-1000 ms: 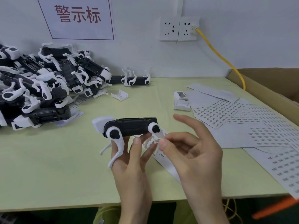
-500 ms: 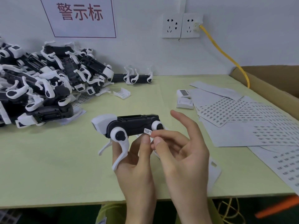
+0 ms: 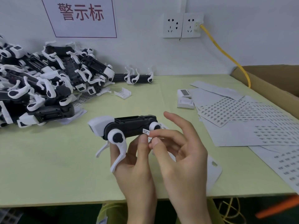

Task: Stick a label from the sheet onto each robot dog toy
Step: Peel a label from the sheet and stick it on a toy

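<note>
Nearest the front edge of the desk [image 3: 48,175], the left hand [image 3: 137,172] grips a robot dog toy [image 3: 127,129] from below, thumb up against its black side, the white legs hanging past the fingers. The toy is held lengthwise above the desk, white head toward the left edge. The right hand [image 3: 182,156] pinches a small white label [image 3: 146,131] between thumb and forefinger and presses it against the toy's black side, just beside the rear white wheel joint; its other fingers are spread loosely. A strip of backing paper [image 3: 212,168] lies under the right hand near the front edge. Farther back, toward the right edge, several label sheets [image 3: 226,109] overlap one another, with two small white plastic parts [image 3: 185,99] just beside them. Toward the back left corner a heap of robot dog toys [image 3: 40,83] is piled, black and white. A cardboard box [image 3: 271,88] stands along the right edge, and a yellow cable [image 3: 226,55] runs from the wall socket [image 3: 182,25] down behind it. A sign [image 3: 80,15] with red characters hangs on the wall.
</note>
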The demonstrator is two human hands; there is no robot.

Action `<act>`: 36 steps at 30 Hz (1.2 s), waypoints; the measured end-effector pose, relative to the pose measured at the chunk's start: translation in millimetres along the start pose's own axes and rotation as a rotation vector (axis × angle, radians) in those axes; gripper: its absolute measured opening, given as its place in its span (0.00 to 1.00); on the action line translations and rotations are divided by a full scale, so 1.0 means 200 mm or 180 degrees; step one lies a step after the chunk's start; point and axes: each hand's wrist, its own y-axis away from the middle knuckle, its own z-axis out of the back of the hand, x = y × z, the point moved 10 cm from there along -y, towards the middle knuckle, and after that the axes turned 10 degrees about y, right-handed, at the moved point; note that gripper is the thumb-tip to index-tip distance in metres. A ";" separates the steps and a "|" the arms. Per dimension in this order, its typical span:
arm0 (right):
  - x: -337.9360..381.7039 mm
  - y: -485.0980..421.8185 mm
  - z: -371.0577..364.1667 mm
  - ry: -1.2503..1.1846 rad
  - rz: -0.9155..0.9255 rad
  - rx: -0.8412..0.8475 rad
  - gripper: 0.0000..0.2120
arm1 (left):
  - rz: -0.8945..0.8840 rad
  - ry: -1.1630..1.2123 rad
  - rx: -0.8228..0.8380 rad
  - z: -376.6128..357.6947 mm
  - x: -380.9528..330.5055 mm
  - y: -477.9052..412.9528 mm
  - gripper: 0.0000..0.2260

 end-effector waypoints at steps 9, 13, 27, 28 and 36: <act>0.03 0.02 0.00 0.0282 0.0216 -0.0091 0.22 | -0.0165 -0.0041 -0.0202 0.01 -0.04 0.01 0.21; 0.04 0.03 -0.01 0.0211 0.0262 -0.0070 0.22 | -0.0187 -0.0078 -0.0183 0.02 -0.04 0.00 0.17; 0.03 0.02 -0.02 0.0172 0.0179 -0.0012 0.21 | -0.0109 -0.0112 -0.0219 0.01 -0.05 0.01 0.20; 0.03 0.03 -0.02 0.0214 0.0195 -0.0028 0.21 | -0.0105 -0.0119 -0.0229 0.01 -0.05 0.01 0.20; 0.03 0.04 -0.01 0.0366 0.0219 -0.0136 0.20 | -0.0108 -0.0297 -0.0254 0.01 -0.05 0.01 0.13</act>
